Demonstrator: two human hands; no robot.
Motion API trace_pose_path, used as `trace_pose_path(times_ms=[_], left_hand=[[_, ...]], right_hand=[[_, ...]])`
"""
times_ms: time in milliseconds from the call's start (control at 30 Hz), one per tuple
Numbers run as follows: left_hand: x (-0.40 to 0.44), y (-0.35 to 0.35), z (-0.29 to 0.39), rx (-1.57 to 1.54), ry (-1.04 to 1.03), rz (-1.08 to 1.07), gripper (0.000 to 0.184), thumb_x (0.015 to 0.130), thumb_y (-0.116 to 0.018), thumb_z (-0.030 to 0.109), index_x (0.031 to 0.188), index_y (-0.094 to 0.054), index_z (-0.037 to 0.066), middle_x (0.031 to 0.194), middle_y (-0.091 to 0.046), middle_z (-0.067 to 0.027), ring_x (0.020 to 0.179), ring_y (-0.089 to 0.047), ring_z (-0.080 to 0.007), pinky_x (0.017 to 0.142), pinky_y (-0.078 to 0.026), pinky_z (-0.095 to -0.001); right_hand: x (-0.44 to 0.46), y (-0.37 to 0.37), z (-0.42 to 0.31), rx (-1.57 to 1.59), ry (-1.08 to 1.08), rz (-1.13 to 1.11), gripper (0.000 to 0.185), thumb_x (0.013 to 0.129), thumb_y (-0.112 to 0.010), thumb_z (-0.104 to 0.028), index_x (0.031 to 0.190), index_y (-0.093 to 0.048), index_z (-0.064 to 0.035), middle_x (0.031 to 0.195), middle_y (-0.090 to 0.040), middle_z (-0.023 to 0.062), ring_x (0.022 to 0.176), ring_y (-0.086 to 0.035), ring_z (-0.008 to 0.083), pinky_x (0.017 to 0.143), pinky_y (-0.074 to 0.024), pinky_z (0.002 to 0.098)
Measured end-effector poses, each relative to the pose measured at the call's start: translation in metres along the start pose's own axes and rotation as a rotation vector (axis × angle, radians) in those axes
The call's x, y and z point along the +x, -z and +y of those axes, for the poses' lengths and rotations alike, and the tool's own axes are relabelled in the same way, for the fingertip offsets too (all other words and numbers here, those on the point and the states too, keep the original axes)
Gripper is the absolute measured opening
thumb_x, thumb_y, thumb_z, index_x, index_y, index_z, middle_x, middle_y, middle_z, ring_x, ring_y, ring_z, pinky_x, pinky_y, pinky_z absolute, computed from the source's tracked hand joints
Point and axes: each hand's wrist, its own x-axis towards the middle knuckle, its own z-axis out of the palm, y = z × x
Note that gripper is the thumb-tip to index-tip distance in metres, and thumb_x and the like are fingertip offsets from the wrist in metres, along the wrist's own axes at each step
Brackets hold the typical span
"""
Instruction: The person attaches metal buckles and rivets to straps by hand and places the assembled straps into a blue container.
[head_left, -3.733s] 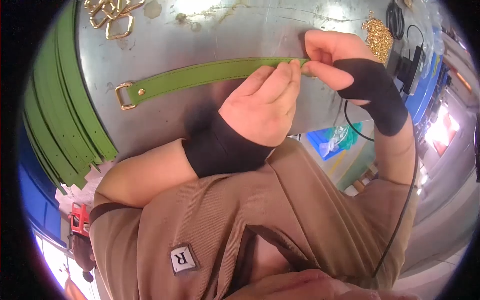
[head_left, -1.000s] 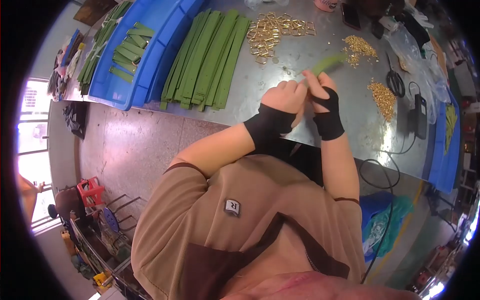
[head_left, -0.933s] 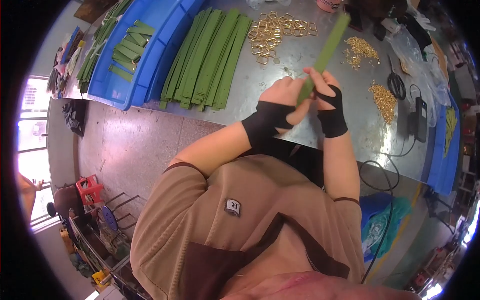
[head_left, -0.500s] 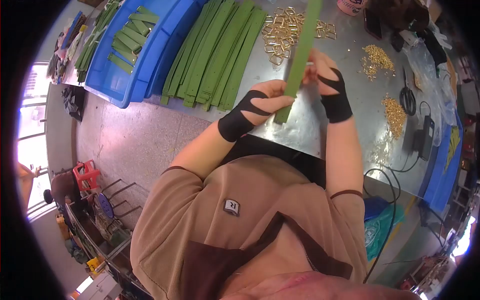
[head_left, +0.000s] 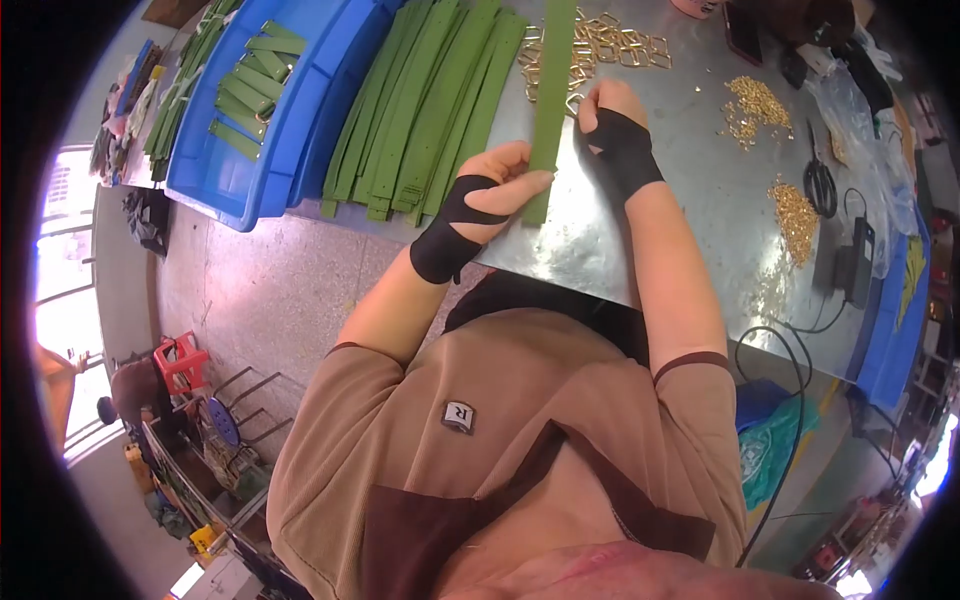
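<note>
My left hand [head_left: 497, 190] wears a black wrist wrap and grips a long green strap [head_left: 550, 110] near its lower end, thumb on top. The strap stands upright in view, crossing in front of a pile of gold rectangular buckles [head_left: 610, 42]. My right hand [head_left: 615, 110], also in a black wrap, is at the pile's near edge with its fingers curled closed. A gold buckle [head_left: 574, 103] shows beside its fingertips; whether they hold it is unclear. Left of the held strap lies a thick stack of green straps [head_left: 420, 110].
A blue bin [head_left: 200, 175] with short green pieces stands at the left. On the right of the metal table [head_left: 690, 200] are two heaps of small gold hardware [head_left: 757, 108], black scissors [head_left: 820, 185], a black adapter [head_left: 857, 262] with a cable, and a phone [head_left: 742, 35].
My right hand has left the strap and moved up to the buckle pile, fingers curled. My left hand has shifted left with the strap, which stands more upright.
</note>
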Motion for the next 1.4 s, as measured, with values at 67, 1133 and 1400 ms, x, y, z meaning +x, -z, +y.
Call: trace_pose_path(times_ms=[67, 1133, 1400], left_hand=[[0.005, -0.013, -0.005, -0.025, 0.042, -0.026, 0.021, 0.093, -0.064, 0.008, 0.113, -0.065, 0.000, 0.091, -0.067, -0.0012, 0.075, -0.056, -0.0056, 0.064, -0.041, -0.0202], [0.053, -0.117, -0.050, -0.336, 0.492, -0.346, 0.016, 0.094, -0.063, 0.016, 0.098, -0.062, 0.001, 0.075, -0.065, -0.0054, 0.055, -0.057, -0.0111, 0.046, -0.040, -0.0256], [0.052, -0.109, -0.054, -0.224, 0.472, -0.348, 0.015, 0.092, -0.063, 0.015, 0.098, -0.063, 0.001, 0.073, -0.062, -0.0031, 0.051, -0.048, -0.0089, 0.045, -0.031, -0.0243]], right_hand=[[-0.017, 0.015, 0.009, 0.153, 0.063, 0.117, 0.020, 0.081, -0.060, -0.016, 0.094, -0.062, -0.0010, 0.086, -0.066, 0.0196, 0.083, -0.067, 0.0370, 0.072, -0.0530, 0.0445], [-0.243, 0.101, 0.062, 1.566, -0.296, -0.012, 0.005, 0.093, -0.062, 0.002, 0.098, -0.060, 0.0015, 0.099, -0.070, 0.0192, 0.085, -0.073, 0.0276, 0.077, -0.0617, 0.0384], [-0.235, 0.094, 0.060, 1.689, -0.520, -0.177, 0.009, 0.095, -0.062, -0.005, 0.101, -0.058, 0.0001, 0.100, -0.069, 0.0196, 0.087, -0.072, 0.0279, 0.080, -0.0602, 0.0379]])
